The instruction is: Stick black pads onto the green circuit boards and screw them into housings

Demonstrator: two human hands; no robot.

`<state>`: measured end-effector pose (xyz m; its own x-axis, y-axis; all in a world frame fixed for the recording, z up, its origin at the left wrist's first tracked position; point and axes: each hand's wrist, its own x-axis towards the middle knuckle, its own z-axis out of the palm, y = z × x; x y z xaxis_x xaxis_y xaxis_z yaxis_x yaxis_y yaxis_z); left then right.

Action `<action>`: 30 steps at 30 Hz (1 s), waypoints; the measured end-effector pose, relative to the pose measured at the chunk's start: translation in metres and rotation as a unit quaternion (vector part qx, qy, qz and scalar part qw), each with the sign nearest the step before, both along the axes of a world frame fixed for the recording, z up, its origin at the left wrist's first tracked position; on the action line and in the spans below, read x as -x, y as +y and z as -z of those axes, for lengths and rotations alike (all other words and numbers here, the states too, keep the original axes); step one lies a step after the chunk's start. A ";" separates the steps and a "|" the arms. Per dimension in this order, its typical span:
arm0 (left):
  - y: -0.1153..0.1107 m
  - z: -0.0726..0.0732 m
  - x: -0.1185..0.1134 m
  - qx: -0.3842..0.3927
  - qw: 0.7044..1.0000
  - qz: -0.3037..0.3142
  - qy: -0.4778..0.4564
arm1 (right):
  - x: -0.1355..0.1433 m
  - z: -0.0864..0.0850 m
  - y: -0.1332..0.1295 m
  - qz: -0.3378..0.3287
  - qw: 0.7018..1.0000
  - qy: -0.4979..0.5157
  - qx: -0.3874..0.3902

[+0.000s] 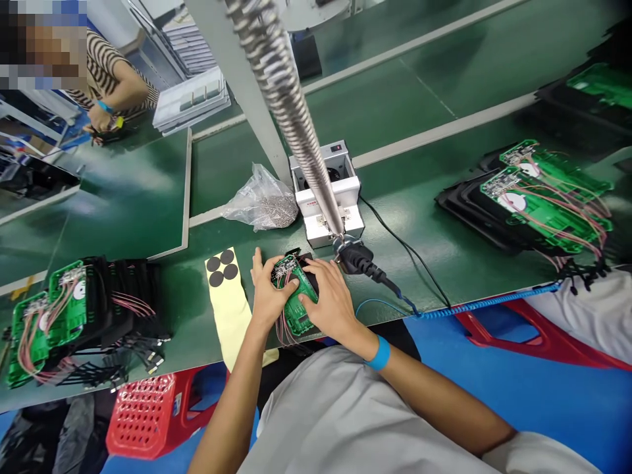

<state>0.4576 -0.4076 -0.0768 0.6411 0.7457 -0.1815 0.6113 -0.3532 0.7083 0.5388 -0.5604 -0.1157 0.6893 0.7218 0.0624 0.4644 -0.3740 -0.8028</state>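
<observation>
A green plastic housing (pixel 302 304) with a small circuit board and thin reddish wires lies at the table's front edge, with a black part beside it. My left hand (pixel 270 293) grips its left side, the thumb pressed on a dark round spot on the green surface. From the right, my right hand (pixel 332 296) holds the same housing, its thumb on the green face and its fingers over the black part. A yellow backing sheet (pixel 227 316) with several black round stickers (pixel 221 267) lies left of my left hand.
An electric screwdriver hangs from a coiled metal spring (pixel 291 99). Behind my hands stand a white box-shaped machine (pixel 328 204) and a clear bag of small metal parts (pixel 271 205). Wired housings are stacked left (pixel 74 309) and right (pixel 543 197). Another person (pixel 118 79) works at far left.
</observation>
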 end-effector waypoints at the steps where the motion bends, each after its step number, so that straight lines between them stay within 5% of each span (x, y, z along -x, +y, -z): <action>1: 0.000 -0.003 -0.001 -0.013 1.000 0.007 0.014 | 0.000 0.000 0.000 0.001 1.000 0.001 -0.002; 7: -0.009 -0.019 -0.014 -0.114 0.987 0.053 0.099 | 0.000 -0.002 0.001 0.003 1.000 0.004 -0.012; 21: -0.024 -0.016 -0.010 -0.130 0.983 0.089 0.092 | 0.001 0.001 0.002 -0.002 0.999 -0.013 -0.044; 24: -0.021 -0.020 0.001 -0.076 0.994 0.065 0.038 | 0.000 -0.010 -0.001 -0.004 1.000 -0.010 -0.016; 27: -0.020 -0.024 0.027 0.064 0.995 -0.032 -0.062 | 0.002 -0.027 -0.007 0.015 0.998 -0.025 0.056; 30: -0.025 -0.027 0.049 0.284 0.931 -0.147 -0.175 | 0.005 -0.036 -0.012 0.008 0.994 0.000 0.110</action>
<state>0.4085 -0.4325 -0.0496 0.5186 0.7455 -0.4188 0.3188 0.2859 0.9037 0.5338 -0.5722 -0.0800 0.7010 0.7068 -0.0950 0.4574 -0.5478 -0.7005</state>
